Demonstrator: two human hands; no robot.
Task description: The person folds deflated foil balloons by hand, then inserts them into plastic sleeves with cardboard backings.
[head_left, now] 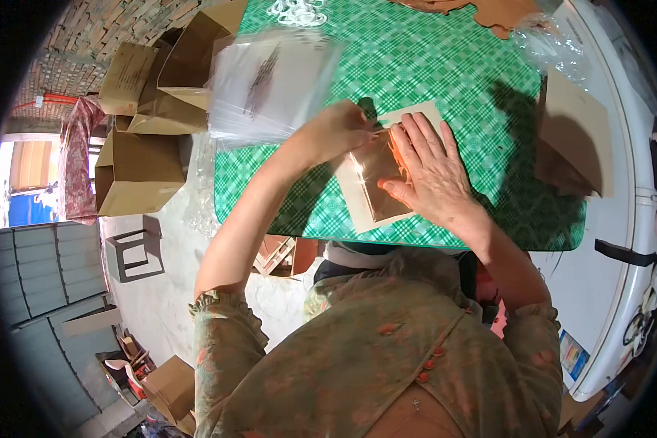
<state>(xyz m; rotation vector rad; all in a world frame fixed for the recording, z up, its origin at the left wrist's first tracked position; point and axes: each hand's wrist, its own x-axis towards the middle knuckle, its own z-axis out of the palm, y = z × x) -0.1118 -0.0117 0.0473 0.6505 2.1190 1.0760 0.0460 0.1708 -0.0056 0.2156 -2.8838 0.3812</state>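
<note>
A pale card [355, 198] lies tilted on the green checked tablecloth [416, 73] near the table's front edge. On it rests a shiny brown piece [379, 188] that reflects light, with something orange [399, 155] along its right side. My right hand [432, 171] presses flat over the orange thing and the card, fingers stretched. At the upper left corner of the brown piece is my left hand [336, 131], fingers bent together; what they pinch is too small to make out. Just beyond the left fingertips is a small dark object [367, 109].
Clear plastic sleeves [277, 87] are piled at the table's left, with white cord [298, 12] behind. Brown sheets [489, 13] lie at the back, cardboard [573, 139] and clear film [555, 47] at right. Open boxes [142, 171] and a grey stool [133, 255] stand left.
</note>
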